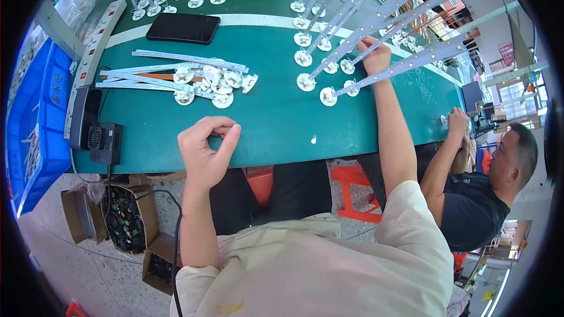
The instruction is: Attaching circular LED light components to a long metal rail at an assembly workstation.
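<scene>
Strips of LEDs on round white bases stand upright in rows on the green table. My right hand [377, 58] reaches in among the right-hand group, its fingers closed on an LED strip [396, 28] near its lower part. Closer to me, another LED strip [405, 66] leans across my right wrist in the picture. My left hand [205, 148] hovers over the table's near edge, fingers curled in toward the thumb, with nothing visible in them. Beyond it lies a pile of loose LED strips [153, 76] with white round bases [217, 79] bunched at their right end.
A black phone [183, 28] lies behind the pile. On the left are a power strip [97, 53], a black adapter [107, 144] and a blue bin [41, 117]. Cardboard boxes [150, 214] stand on the floor. At the right, a co-worker [476, 199] sits at the same table.
</scene>
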Demonstrator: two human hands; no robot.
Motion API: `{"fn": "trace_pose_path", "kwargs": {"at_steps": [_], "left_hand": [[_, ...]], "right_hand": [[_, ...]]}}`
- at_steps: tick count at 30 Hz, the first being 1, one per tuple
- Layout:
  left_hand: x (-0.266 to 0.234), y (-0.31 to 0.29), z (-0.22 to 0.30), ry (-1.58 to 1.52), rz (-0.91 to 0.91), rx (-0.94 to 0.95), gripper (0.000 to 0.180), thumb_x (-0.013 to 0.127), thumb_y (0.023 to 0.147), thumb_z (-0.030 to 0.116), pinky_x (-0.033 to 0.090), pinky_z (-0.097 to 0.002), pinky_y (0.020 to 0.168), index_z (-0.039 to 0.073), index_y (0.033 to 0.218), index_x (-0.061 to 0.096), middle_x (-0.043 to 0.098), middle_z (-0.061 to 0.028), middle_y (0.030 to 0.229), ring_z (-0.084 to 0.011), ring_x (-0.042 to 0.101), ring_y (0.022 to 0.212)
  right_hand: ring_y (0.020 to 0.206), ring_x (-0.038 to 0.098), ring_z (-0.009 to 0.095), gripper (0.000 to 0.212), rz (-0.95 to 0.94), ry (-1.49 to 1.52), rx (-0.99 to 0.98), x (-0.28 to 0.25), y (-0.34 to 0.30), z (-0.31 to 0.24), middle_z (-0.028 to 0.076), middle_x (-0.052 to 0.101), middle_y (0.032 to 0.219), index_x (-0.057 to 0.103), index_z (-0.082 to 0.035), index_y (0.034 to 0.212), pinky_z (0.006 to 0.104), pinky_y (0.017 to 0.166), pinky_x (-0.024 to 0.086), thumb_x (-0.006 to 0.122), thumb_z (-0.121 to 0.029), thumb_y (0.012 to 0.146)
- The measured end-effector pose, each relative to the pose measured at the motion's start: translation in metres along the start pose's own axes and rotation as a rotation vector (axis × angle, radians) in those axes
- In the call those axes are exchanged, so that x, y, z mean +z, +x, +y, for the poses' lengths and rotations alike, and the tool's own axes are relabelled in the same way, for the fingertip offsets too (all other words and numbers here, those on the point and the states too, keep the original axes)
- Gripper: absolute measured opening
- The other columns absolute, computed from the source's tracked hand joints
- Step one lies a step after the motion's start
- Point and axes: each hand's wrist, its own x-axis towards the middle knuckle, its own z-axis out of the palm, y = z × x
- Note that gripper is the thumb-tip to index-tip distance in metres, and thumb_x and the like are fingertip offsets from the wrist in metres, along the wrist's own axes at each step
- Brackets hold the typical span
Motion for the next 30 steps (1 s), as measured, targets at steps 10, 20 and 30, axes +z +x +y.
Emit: {"fn": "trace_pose_path", "kwargs": {"at_steps": [10, 20, 30], "left_hand": [[0.000, 0.003, 0.000, -0.018, -0.002, 0.018, 0.006, 0.073, 0.078, 0.000, 0.048, -0.0261, 0.059, -0.002, 0.080, 0.068, 0.067, -0.0084, 0.069, -0.0147, 0.064, 0.062], [-0.006, 0.002, 0.003, -0.060, 0.005, 0.082, 0.007, 0.074, 0.079, 0.002, 0.049, -0.0260, 0.056, -0.001, 0.078, 0.068, 0.066, -0.0073, 0.067, -0.0144, 0.063, 0.060], [-0.010, 0.000, 0.001, -0.100, 0.010, 0.038, 0.006, 0.072, 0.082, 0.001, 0.047, -0.0234, 0.058, -0.002, 0.080, 0.068, 0.066, -0.0068, 0.069, -0.0107, 0.061, 0.061]], "right_hand": [[0.078, 0.063, 0.009, 0.028, -0.044, 0.093, 0.190, -0.021, -0.003, -0.001, 0.005, 0.073, 0.092, 0.072, 0.001, 0.105, 0.0238, 0.064, 0.048, 0.079, -0.012, 0.082], [0.073, 0.052, 0.007, 0.013, 0.054, 0.137, 0.280, -0.113, -0.147, -0.072, 0.000, 0.059, 0.082, 0.062, -0.002, 0.092, 0.0199, 0.064, 0.040, 0.067, 0.007, 0.084], [0.071, 0.056, 0.018, 0.011, -0.502, 0.476, -0.258, 0.070, -0.157, -0.226, 0.007, 0.064, 0.077, 0.063, 0.001, 0.080, 0.0287, 0.060, 0.044, 0.066, 0.011, 0.080]]}}
